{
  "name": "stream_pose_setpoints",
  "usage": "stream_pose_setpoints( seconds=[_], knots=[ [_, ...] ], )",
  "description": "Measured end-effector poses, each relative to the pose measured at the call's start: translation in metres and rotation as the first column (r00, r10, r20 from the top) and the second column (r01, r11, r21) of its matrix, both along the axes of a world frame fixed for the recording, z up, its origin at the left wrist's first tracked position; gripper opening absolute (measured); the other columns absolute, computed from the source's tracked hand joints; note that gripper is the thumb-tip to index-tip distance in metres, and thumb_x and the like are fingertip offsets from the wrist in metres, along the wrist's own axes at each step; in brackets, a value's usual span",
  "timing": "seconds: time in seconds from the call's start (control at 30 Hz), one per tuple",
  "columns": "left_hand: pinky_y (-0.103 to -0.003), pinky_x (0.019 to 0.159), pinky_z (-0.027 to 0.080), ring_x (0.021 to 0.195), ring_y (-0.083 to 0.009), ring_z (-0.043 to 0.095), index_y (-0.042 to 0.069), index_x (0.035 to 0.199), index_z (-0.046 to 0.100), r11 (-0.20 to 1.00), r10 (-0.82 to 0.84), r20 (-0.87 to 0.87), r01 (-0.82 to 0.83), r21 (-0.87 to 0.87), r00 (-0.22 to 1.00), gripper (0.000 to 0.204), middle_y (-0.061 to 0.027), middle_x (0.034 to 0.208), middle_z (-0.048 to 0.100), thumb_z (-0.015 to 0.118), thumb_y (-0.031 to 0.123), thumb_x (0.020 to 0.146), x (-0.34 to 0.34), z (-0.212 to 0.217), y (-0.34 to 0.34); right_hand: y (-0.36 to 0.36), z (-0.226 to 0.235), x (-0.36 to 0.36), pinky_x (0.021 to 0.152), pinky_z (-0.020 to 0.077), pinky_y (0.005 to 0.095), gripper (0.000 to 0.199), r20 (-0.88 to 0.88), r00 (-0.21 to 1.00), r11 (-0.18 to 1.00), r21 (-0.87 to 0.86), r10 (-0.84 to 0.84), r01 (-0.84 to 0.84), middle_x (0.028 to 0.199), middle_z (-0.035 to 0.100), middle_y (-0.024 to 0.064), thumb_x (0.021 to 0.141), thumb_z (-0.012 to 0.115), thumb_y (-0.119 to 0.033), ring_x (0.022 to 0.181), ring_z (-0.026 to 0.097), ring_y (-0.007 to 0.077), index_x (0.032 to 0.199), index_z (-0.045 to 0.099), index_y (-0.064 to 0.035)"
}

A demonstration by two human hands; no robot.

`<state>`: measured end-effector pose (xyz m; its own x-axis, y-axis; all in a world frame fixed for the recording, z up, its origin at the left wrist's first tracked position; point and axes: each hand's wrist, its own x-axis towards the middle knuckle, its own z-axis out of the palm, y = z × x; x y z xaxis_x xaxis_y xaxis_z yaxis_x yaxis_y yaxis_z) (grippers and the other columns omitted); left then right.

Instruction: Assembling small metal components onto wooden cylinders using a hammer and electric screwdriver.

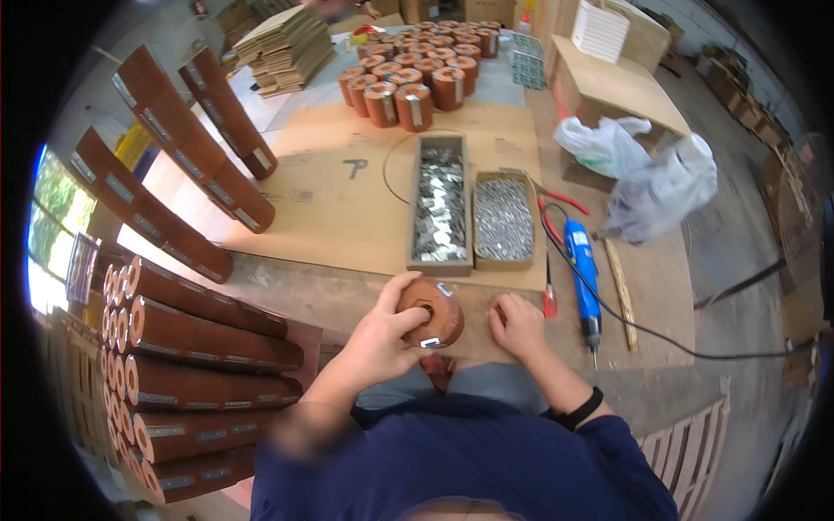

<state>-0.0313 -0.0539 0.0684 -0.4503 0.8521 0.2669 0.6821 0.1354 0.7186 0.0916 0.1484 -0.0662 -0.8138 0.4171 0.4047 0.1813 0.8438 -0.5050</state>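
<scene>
My left hand grips a short reddish-brown cylinder at the table's near edge, with fingers around its side and one finger at the central hole. Small shiny metal clips sit on the cylinder's rim. To the right of it, my right hand rests on the table edge with curled fingers; whatever they may hold is hidden. Beyond the hands stand a long box of flat metal pieces and a cardboard box of small silver fasteners. A blue electric screwdriver lies on the right, bit toward me.
Several finished-looking brown cylinders stand at the back, beside stacked cardboard sheets. Long brown stacks fill the left. Red-handled pliers, a wooden stick, a black cable and plastic bags lie to the right.
</scene>
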Motion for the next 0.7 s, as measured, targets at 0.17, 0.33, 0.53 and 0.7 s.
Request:
stream_pose_setpoints(
  seconds=[0.17, 0.33, 0.53, 0.7],
  knots=[
    [-0.039, 0.081, 0.048, 0.105, -0.0389, 0.050, 0.003, 0.087, 0.058, 0.990, -0.126, -0.097, 0.118, -0.080, 0.987, 0.037, -0.0226, 0.128, 0.033, 0.074, 0.000, 0.053, 0.025, -0.020, 0.025, 0.000, 0.016, 0.017, 0.066, 0.0476, 0.0319, 0.030, 0.090, 0.992, 0.873, -0.487, 0.086, -0.032, 0.083, 0.056, 0.0081, 0.068, 0.061, -0.004, 0.072, 0.059, 0.0184, 0.098, 0.057, -0.0043],
    [-0.039, 0.082, 0.048, 0.103, -0.0400, 0.050, 0.006, 0.089, 0.058, 0.987, -0.162, -0.120, 0.163, -0.007, 0.979, 0.038, -0.0205, 0.131, 0.031, 0.074, 0.003, 0.054, 0.029, -0.049, 0.043, -0.013, 0.034, 0.035, 0.092, 0.0405, 0.0337, 0.067, 0.013, 0.971, 0.816, -0.545, 0.240, -0.194, 0.121, 0.046, 0.0151, 0.062, 0.061, -0.005, 0.113, 0.046, 0.0286, 0.126, 0.039, -0.0060],
    [-0.038, 0.094, 0.041, 0.122, -0.0354, 0.036, 0.009, 0.125, 0.037, 0.990, -0.080, 0.107, 0.066, 0.126, 0.991, 0.078, -0.0203, 0.136, 0.023, 0.076, 0.003, 0.058, 0.035, -0.072, 0.045, -0.017, 0.018, 0.036, 0.098, 0.0349, 0.0393, 0.079, 0.073, 0.987, 0.856, -0.509, 0.143, -0.086, 0.124, 0.043, 0.0197, 0.058, 0.066, -0.013, 0.117, 0.041, 0.0352, 0.129, 0.032, -0.0043],
    [-0.037, 0.096, 0.038, 0.120, -0.0269, 0.039, 0.005, 0.133, 0.023, 0.987, 0.003, 0.321, -0.055, 0.152, 0.947, 0.093, -0.0161, 0.135, 0.027, 0.079, 0.007, 0.059, 0.038, -0.111, 0.048, -0.017, 0.025, 0.034, 0.097, 0.0355, 0.0398, 0.073, 0.073, 0.987, 0.852, -0.517, 0.142, -0.084, 0.121, 0.046, 0.0193, 0.060, 0.063, -0.011, 0.116, 0.042, 0.0355, 0.127, 0.034, -0.0036]
  ],
)
